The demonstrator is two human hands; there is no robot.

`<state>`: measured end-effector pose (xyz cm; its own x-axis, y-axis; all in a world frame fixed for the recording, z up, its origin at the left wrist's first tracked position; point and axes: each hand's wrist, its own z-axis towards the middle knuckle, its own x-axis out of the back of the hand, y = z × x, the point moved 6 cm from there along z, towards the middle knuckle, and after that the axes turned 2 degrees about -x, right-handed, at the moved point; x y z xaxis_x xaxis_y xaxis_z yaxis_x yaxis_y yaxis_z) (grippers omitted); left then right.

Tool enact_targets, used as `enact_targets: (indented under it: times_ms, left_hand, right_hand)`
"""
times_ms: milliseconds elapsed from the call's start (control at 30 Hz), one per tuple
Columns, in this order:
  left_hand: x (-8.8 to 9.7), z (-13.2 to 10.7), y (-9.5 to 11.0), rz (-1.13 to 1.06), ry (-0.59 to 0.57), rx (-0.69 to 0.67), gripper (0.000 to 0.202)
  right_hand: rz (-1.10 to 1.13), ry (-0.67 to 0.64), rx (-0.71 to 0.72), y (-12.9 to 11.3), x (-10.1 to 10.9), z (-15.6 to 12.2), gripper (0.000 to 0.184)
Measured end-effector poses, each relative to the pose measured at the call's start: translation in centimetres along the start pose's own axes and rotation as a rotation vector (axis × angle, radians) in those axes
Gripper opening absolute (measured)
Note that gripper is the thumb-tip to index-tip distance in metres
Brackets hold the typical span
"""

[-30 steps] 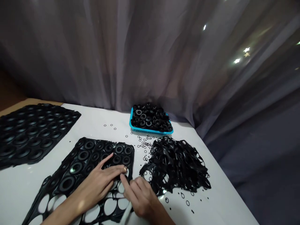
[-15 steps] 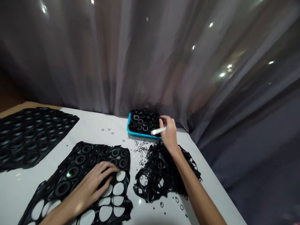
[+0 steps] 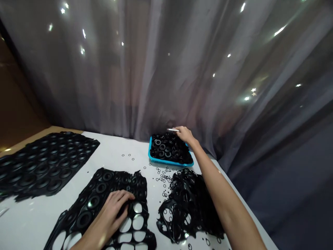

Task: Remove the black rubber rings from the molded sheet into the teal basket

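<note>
A black rubber sheet [image 3: 84,219] moulded with rings lies in front of me, with round holes in its near right part. My left hand [image 3: 114,210] rests on it, fingers bent and thumb apart, fingertips beside the uppermost hole. At the far side of the table, a blue tray [image 3: 169,162] is heaped with black rubber rings [image 3: 166,147]. Over its back right corner, my right hand [image 3: 184,133] is closed round a slim white pen-shaped tool [image 3: 172,130], which points left. Whether those fingers also hold a ring is hidden.
A crumpled, holed black rubber scrap [image 3: 184,205] lies under my right forearm. Small thin rings [image 3: 163,177] are scattered beside it. Another moulded black sheet [image 3: 52,163] lies at the left. A grey curtain [image 3: 145,69] hangs behind the white table [image 3: 117,144].
My right hand has moved from the tray's right front side to its back corner, and the white tool now points level to the left. The left hand stays on the sheet. The view has shifted.
</note>
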<state>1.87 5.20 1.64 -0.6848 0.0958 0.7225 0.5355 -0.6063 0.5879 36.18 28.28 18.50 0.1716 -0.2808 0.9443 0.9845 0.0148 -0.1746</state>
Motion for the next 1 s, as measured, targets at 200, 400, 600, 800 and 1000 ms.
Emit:
enact_targets:
  times_ms: [200, 400, 600, 800, 1000]
  left_hand:
    - [0.6, 0.4, 1.4, -0.011, -0.063, -0.083, 0.03]
    - [1.3, 1.1, 1.2, -0.033, -0.164, -0.067, 0.027]
    - [1.9, 1.2, 0.5, -0.129, -0.226, -0.036, 0.026]
    - [1.4, 0.9, 0.6, -0.13, -0.275, -0.037, 0.027]
    - [1.0, 0.7, 1.1, -0.086, -0.211, -0.073, 0.032]
  right_hand:
    - [0.175, 0.289, -0.01, -1.4, 0.8, -10.0, 0.062]
    - [0.917, -0.048, -0.116, -8.2, -6.1, -25.6, 0.058]
    - [1.136, -0.222, -0.145, -13.9, -11.3, -31.5, 0.019]
    - [1.072, -0.158, -0.15, -14.4, -12.2, -32.7, 0.015]
    - [1.096, -0.157, -0.197, -14.8, -12.6, -32.6, 0.017]
